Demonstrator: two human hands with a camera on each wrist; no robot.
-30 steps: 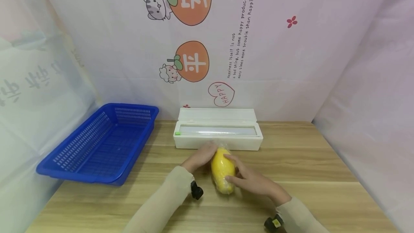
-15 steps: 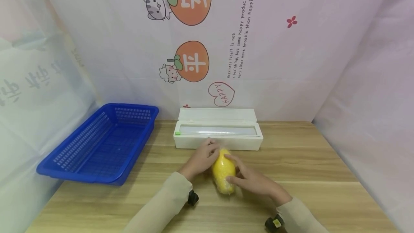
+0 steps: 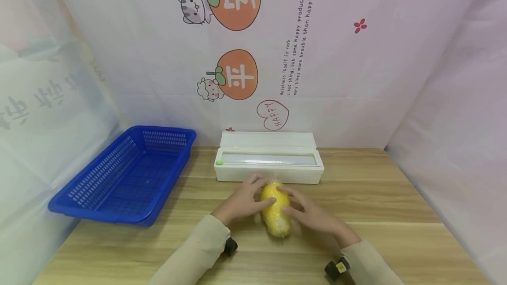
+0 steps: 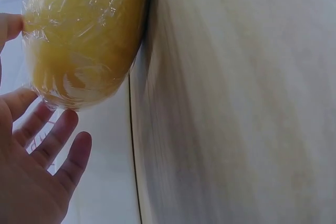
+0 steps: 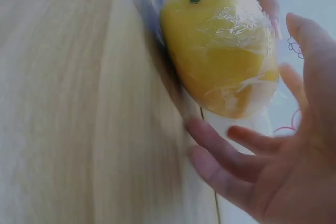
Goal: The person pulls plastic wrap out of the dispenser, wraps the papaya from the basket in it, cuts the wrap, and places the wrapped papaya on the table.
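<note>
A yellow mango (image 3: 275, 217), wrapped in clear film, lies lengthwise on the table between my hands. In the right wrist view a small dark green stem end shows on the mango (image 5: 218, 51). My left hand (image 3: 245, 199) is at its left side, thumb across its top and fingers spread toward its far end. The left wrist view shows that hand (image 4: 37, 166) with fairly straight fingers, fingertips at the film. On the other side my right hand (image 3: 313, 212) has thumb and index finger at the mango's edge. Its lower fingers (image 5: 226, 153) spread apart, free of the fruit.
Behind the mango stands a white cling film dispenser (image 3: 269, 173) with its lid raised and a green slider (image 3: 219, 162) at its left. At the left is a blue perforated basket (image 3: 152, 208). Printed cloth (image 3: 336, 65) walls enclose the wooden table (image 3: 376, 197).
My left hand has drawn back from the mango's far end, its fingers spreading and its thumb coming onto the fruit's top. The right hand stays almost in place.
</note>
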